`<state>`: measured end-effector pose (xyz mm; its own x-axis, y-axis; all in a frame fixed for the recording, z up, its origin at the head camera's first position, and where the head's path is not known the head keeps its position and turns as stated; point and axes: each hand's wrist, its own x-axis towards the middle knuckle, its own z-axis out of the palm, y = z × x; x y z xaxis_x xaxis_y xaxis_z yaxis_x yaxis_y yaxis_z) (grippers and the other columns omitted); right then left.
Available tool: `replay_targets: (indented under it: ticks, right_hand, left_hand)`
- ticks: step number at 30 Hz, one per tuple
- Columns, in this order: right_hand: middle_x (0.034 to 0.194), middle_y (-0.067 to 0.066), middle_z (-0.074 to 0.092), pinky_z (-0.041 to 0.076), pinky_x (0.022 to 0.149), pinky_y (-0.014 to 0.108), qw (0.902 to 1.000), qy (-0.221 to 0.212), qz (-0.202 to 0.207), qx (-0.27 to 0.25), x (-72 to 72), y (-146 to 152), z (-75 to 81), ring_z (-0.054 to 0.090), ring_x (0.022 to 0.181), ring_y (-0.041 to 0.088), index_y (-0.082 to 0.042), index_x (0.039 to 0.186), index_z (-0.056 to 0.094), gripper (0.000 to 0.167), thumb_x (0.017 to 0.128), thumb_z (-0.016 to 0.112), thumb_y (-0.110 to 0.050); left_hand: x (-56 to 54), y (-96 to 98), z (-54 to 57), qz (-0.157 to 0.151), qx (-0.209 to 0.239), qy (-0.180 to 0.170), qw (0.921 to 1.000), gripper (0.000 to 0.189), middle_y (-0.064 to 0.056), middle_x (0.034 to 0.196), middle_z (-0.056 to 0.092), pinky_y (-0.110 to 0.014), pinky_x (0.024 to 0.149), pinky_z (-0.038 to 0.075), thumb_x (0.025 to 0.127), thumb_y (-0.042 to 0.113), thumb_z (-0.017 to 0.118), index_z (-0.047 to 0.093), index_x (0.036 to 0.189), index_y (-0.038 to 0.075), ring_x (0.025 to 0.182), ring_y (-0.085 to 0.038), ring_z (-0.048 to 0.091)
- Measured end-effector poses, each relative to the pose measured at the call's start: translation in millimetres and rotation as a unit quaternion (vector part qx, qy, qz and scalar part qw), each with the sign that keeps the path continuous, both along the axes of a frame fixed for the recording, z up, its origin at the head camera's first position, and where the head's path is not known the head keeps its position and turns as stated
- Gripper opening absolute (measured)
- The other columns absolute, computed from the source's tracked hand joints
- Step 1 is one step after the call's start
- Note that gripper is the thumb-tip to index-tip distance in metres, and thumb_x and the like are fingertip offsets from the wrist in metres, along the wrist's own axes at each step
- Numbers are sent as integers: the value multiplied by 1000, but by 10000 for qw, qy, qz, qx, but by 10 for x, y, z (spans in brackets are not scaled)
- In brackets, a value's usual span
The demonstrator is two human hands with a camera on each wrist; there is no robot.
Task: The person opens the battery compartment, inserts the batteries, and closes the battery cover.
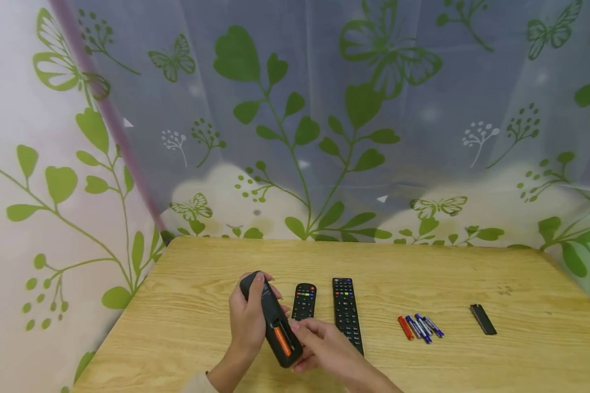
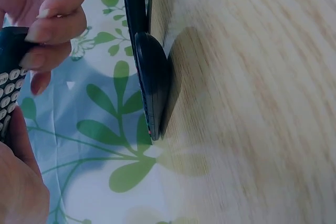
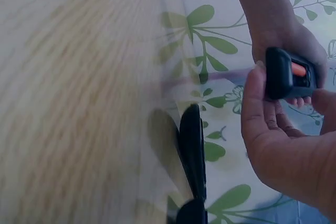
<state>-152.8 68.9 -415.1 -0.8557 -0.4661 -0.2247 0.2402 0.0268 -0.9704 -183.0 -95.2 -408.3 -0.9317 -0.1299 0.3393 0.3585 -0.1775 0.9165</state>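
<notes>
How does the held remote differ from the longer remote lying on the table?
In the head view, the held remote shows its back; the longer remote shows its buttons. The held remote is gripped by the left hand; the longer remote lies flat. The held remote's open bay shows an orange battery; the longer remote's back is hidden. Both are black.

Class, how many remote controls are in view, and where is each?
3. The first remote is in the person's left hand; a shorter remote lies on the table just right of it; a longer remote lies further right, partly behind the right hand.
</notes>
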Motion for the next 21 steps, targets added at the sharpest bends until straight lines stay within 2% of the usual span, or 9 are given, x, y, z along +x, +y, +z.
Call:
replay_targets:
  ticks: [5,9,12,14,16,18,21]
  right_hand:
    - [92,10,65,59,71,36,9994,307,114,72,-49,202,29,67,78,23,5,117,58,48,100,48,-39]
    - [95,11,65,58,74,40,9967,680,232,385,-129,461,61,65,84,29,4,117,57,40,101,49,-32]
    - [101,12,63,57,75,40,9910,1005,32,878,-195,677,107,63,88,30,2,115,59,38,100,51,-32]
    - [105,13,62,57,75,40,9824,1280,-230,1338,-238,824,125,62,90,29,2,116,59,37,100,52,-31]
    - [106,10,62,56,73,39,9637,1588,-596,2064,-274,964,125,62,91,26,1,116,60,34,99,53,-28]
    - [106,8,63,55,69,36,9339,1872,-885,2916,-312,1099,107,62,87,21,0,116,62,29,99,54,-23]
    - [103,7,64,51,59,33,8888,2041,-1122,3948,-346,1265,66,61,72,16,0,115,63,24,97,56,-15]
  left_hand:
    - [-17,-7,-28,17,64,-57,10000,33,-18,72,56,-46,49,57,104,21,41,49,103,-11,50,-30,64]
    - [-16,-16,-42,23,24,-120,9999,33,-19,72,57,-46,49,57,104,22,41,50,103,-10,51,-33,64]
    - [-13,-22,-45,37,-5,-155,9999,34,-18,73,57,-46,50,57,104,22,41,49,103,-11,51,-31,64]
    - [-11,-28,-48,40,-16,-165,9999,34,-17,73,57,-46,50,57,104,23,41,50,103,-10,51,-29,65]
    - [-10,-31,-46,37,-72,-147,9999,34,-16,73,57,-46,49,57,104,22,41,49,104,-11,51,-28,65]
    - [-8,-30,-44,28,-123,-145,9998,34,-16,73,58,-45,49,57,104,23,41,50,104,-10,51,-29,65]
    - [-4,-28,-39,37,-171,-164,9997,34,-17,73,58,-45,49,57,104,23,41,50,104,-9,52,-31,65]
